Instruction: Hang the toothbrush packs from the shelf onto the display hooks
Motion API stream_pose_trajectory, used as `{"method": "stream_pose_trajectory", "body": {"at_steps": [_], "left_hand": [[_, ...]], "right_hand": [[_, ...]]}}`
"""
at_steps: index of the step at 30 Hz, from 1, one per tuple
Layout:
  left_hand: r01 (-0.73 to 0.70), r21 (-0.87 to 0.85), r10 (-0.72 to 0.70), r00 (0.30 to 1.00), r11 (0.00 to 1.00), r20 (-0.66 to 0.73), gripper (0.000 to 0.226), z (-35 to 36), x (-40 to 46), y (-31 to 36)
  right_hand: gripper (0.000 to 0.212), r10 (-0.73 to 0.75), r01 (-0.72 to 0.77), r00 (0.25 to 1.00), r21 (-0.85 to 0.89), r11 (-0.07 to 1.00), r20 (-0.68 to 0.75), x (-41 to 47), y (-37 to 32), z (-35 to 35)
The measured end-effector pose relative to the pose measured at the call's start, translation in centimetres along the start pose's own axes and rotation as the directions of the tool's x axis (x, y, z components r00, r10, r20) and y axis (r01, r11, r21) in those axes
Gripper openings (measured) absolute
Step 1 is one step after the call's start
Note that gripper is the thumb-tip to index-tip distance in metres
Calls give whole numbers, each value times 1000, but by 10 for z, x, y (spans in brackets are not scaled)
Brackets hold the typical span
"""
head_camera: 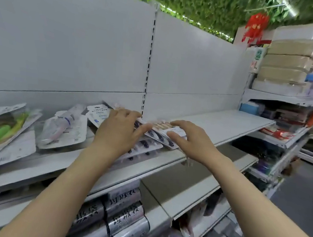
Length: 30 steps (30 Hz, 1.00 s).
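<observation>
Bare white metal shelf (227,124) stretched open to the right of the right hand (190,139), front lip just beneath both wrists. Under the spread, relaxed left hand (118,131) and right hand lay flat clear-fronted toothbrush packs (149,144), long axes slanting back-left to front-right. Motion-blurred; whether fingers pinched anything, impossible to tell.

Bare shelf (229,122) lies open rightward; toothbrush packs (66,127) crowd the left, back panel (193,64) behind.

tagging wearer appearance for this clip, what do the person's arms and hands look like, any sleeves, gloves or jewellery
Both forearms are bare for as far as the frame shows; no sleeve comes into view. The left hand and right hand wear no gloves, and no watch, bracelet or ring is visible. The picture is slightly blurred, so small details could be missed.
</observation>
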<state>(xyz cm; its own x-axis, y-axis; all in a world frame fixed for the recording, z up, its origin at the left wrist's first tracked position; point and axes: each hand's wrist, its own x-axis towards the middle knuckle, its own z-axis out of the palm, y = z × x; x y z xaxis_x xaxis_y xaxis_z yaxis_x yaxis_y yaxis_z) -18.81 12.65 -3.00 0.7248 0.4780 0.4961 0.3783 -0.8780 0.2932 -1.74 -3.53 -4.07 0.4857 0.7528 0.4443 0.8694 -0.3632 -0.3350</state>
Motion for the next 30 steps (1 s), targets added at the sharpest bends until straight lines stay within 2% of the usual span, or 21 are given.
{"method": "stream_pose_trajectory", "body": {"at_steps": [2, 6, 9, 12, 14, 17, 20, 24, 27, 30], "left_hand": [[59, 27, -60, 998, 998, 29, 71, 5, 6, 2], [199, 89, -197, 980, 976, -32, 76, 5, 9, 7], [310, 135, -314, 949, 941, 9, 89, 3, 7, 10], [418, 126, -424, 905, 900, 29, 84, 4, 12, 20], [483, 148, -488, 873, 863, -7, 85, 5, 19, 31], [554, 221, -556, 829, 803, -59, 85, 12, 30, 44], [600, 250, -590, 798, 760, -123, 82, 22, 39, 54], [627, 59, -600, 765, 776, -235, 69, 32, 47, 68], [560, -69, -546, 763, 826, -346, 69, 37, 49, 76], [495, -112, -489, 752, 862, -443, 71, 39, 47, 83]], "right_hand": [[51, -51, 40, 996, 149, 988, 67, 15, 8, 9], [50, -260, 182, 949, 365, 913, 176, 41, 7, 25], [41, -341, 238, 930, 480, 844, 138, 54, 10, 37], [32, -374, 281, 925, 550, 786, 62, 65, 20, 45], [30, -386, 279, 920, 576, 769, 70, 71, 28, 45], [31, -352, 284, 935, 520, 806, 35, 81, 49, 41], [38, -226, 207, 974, 387, 899, 3, 90, 85, 31], [55, -43, 27, 998, 257, 966, 56, 96, 140, 26], [67, 64, -85, 988, 149, 985, 143, 97, 162, 29], [70, 113, -133, 966, 69, 989, 234, 97, 163, 33]]}}
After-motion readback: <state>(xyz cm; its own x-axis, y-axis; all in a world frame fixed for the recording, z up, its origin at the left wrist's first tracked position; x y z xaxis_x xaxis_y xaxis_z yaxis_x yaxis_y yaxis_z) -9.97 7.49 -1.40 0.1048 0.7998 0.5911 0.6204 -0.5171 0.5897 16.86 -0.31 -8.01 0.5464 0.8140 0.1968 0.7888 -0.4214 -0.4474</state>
